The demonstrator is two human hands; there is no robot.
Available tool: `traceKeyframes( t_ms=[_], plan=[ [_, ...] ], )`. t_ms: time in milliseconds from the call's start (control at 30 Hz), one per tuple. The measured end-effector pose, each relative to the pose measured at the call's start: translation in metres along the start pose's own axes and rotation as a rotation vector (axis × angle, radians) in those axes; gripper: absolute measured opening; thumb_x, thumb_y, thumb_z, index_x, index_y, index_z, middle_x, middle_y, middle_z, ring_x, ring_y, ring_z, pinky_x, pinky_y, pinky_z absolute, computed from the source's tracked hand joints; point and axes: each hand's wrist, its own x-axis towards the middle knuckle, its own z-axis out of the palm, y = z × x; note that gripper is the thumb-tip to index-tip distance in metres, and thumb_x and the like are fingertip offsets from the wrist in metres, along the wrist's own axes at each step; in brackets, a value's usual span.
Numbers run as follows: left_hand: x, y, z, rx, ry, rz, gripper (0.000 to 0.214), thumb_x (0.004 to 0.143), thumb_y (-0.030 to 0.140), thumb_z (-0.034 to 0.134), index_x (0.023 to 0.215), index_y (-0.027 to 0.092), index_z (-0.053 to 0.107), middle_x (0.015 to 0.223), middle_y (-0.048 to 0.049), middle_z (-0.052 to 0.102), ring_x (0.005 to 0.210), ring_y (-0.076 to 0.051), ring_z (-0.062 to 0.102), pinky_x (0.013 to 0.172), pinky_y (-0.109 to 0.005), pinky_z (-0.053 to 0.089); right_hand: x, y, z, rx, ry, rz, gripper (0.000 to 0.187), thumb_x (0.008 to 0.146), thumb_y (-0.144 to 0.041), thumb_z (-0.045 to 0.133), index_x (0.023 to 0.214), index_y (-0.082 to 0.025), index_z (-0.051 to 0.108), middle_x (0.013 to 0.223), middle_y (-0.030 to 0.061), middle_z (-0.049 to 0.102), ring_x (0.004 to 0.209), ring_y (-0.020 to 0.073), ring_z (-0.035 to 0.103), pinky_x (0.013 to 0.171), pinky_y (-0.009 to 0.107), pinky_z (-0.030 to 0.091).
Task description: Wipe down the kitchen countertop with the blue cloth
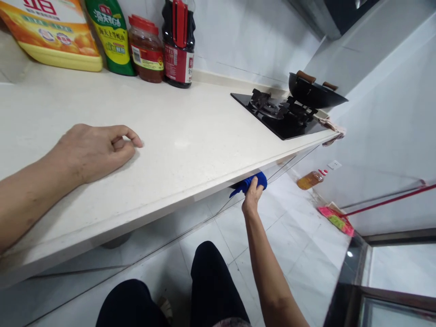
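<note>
My left hand (93, 152) rests on the pale countertop (190, 136), its fingers curled loosely into a fist with nothing in them. My right hand (252, 196) reaches below the counter's front edge and grips a blue cloth (250, 182), pressed against the underside of the edge. My legs in dark trousers show at the bottom.
A yellow bag (51, 32), a green bottle (111, 34), a red-lidded jar (146, 47) and a dark sauce bottle (179, 43) stand against the back wall. A gas hob (277, 113) with a black wok (313, 93) sits right. An oil bottle (310, 179) and a broom (340, 218) lie on the floor.
</note>
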Motion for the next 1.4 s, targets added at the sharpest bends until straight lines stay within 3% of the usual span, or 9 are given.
traceKeyframes(
  t_ms=[200, 367, 467, 600, 900, 1033, 1133, 1267, 1400],
  plan=[
    [0.001, 0.000, 0.001, 0.044, 0.024, -0.003, 0.040, 0.079, 0.044, 0.037, 0.106, 0.030, 0.064, 0.066, 0.0097, 0.055, 0.066, -0.013, 0.057, 0.073, -0.026, 0.036, -0.057, -0.006, 0.019, -0.048, 0.077, 0.063, 0.042, 0.088, -0.066, 0.044, 0.077, -0.026, 0.043, 0.076, 0.0000, 0.052, 0.080, 0.0211, 0.052, 0.083, 0.041, 0.048],
    [0.001, 0.003, 0.000, 0.062, 0.001, -0.062, 0.042, 0.078, 0.046, 0.037, 0.106, 0.031, 0.064, 0.065, 0.0101, 0.055, 0.064, -0.013, 0.055, 0.075, -0.025, 0.038, -0.108, -0.007, 0.027, -0.120, -0.056, -0.060, 0.041, 0.089, -0.063, 0.046, 0.071, -0.027, 0.038, 0.068, -0.0022, 0.043, 0.072, 0.0193, 0.046, 0.078, 0.041, 0.047],
    [-0.001, 0.004, 0.000, 0.059, 0.014, -0.059, 0.043, 0.079, 0.046, 0.036, 0.107, 0.031, 0.064, 0.065, 0.0099, 0.055, 0.064, -0.012, 0.055, 0.075, -0.025, 0.039, -0.118, -0.011, 0.025, -0.135, -0.128, -0.101, 0.039, 0.089, -0.060, 0.051, 0.071, -0.027, 0.041, 0.070, -0.0017, 0.044, 0.074, 0.0197, 0.048, 0.080, 0.041, 0.047],
    [-0.002, 0.004, 0.000, 0.056, 0.037, -0.044, 0.042, 0.079, 0.046, 0.036, 0.106, 0.030, 0.064, 0.064, 0.0095, 0.055, 0.065, -0.012, 0.055, 0.074, -0.025, 0.039, -0.093, -0.023, 0.019, -0.125, -0.150, -0.100, 0.039, 0.090, -0.062, 0.048, 0.075, -0.025, 0.043, 0.077, 0.0012, 0.052, 0.080, 0.0207, 0.051, 0.084, 0.040, 0.047],
    [0.001, 0.002, 0.001, 0.040, 0.024, -0.035, 0.040, 0.079, 0.043, 0.038, 0.105, 0.031, 0.065, 0.064, 0.0103, 0.055, 0.063, -0.013, 0.055, 0.075, -0.026, 0.039, 0.032, -0.027, -0.010, -0.303, -0.052, -0.049, 0.026, 0.090, -0.044, 0.045, 0.072, -0.025, 0.046, 0.071, 0.0009, 0.053, 0.082, 0.0232, 0.054, 0.085, 0.039, 0.046],
    [0.002, 0.000, 0.001, 0.055, 0.015, -0.023, 0.040, 0.080, 0.044, 0.038, 0.107, 0.031, 0.065, 0.066, 0.0097, 0.057, 0.064, -0.014, 0.056, 0.075, -0.027, 0.040, 0.068, -0.024, -0.017, -0.329, 0.009, -0.045, 0.019, 0.088, -0.036, 0.046, 0.072, -0.025, 0.046, 0.068, -0.0004, 0.052, 0.079, 0.0230, 0.055, 0.081, 0.038, 0.047],
    [0.002, 0.000, 0.000, 0.060, -0.005, -0.035, 0.040, 0.081, 0.044, 0.039, 0.109, 0.031, 0.065, 0.068, 0.0090, 0.058, 0.068, -0.015, 0.058, 0.076, -0.028, 0.039, 0.071, -0.023, -0.013, -0.338, 0.111, -0.046, 0.016, 0.086, -0.032, 0.048, 0.073, -0.026, 0.042, 0.069, 0.0018, 0.054, 0.084, 0.0262, 0.058, 0.084, 0.041, 0.047],
    [0.001, 0.001, -0.002, 0.037, -0.020, -0.010, 0.039, 0.083, 0.043, 0.039, 0.110, 0.031, 0.064, 0.070, 0.0081, 0.061, 0.070, -0.016, 0.058, 0.074, -0.028, 0.038, 0.053, -0.022, -0.002, -0.347, 0.240, -0.068, 0.018, 0.086, -0.031, 0.049, 0.074, -0.028, 0.036, 0.075, 0.0071, 0.057, 0.094, 0.0313, 0.060, 0.090, 0.046, 0.046],
    [-0.001, 0.002, -0.005, 0.007, -0.035, 0.041, 0.038, 0.083, 0.042, 0.039, 0.109, 0.030, 0.065, 0.070, 0.0062, 0.063, 0.071, -0.018, 0.057, 0.071, -0.029, 0.036, 0.036, -0.026, 0.001, -0.372, 0.266, -0.129, 0.019, 0.085, -0.031, 0.047, 0.072, -0.029, 0.033, 0.079, 0.0105, 0.059, 0.093, 0.0318, 0.059, 0.090, 0.049, 0.046]
  ],
)
